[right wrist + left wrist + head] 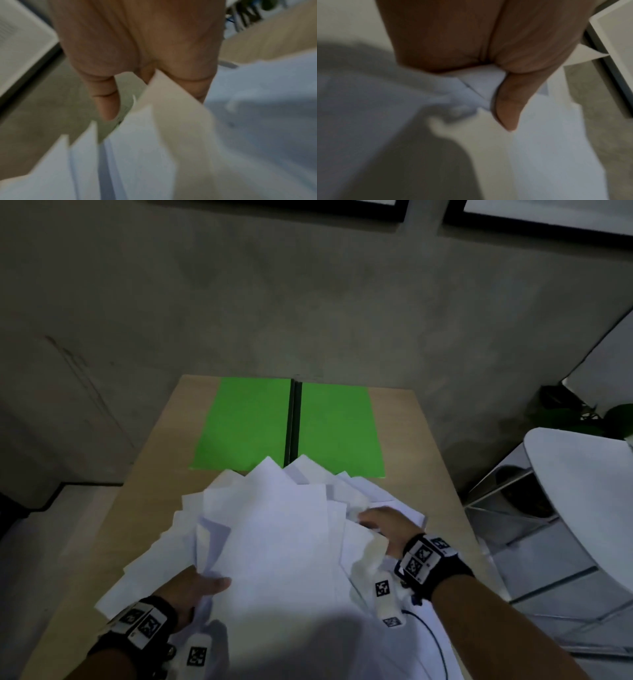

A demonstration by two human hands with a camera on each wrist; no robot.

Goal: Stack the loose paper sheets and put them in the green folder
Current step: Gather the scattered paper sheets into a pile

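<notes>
A messy fan of white paper sheets (pixel 274 535) covers the near half of the wooden table (pixel 424 446). The green folder (pixel 246 422) lies open flat at the far end, a dark spine down its middle. My left hand (pixel 198 583) grips the pile's left edge, thumb on top; the left wrist view shows that thumb (pixel 508 108) pressing onto the paper sheets (pixel 477 83). My right hand (pixel 383 525) holds the pile's right edge, with the paper sheets (pixel 171 121) between its fingers (pixel 106 97) in the right wrist view. The sheets look lifted and tilted.
A round white table (pixel 582 491) and a metal frame (pixel 500 501) stand to the right of the wooden table. A grey wall (pixel 308 302) rises just behind the folder. A dark cable (pixel 435 642) trails near my right wrist.
</notes>
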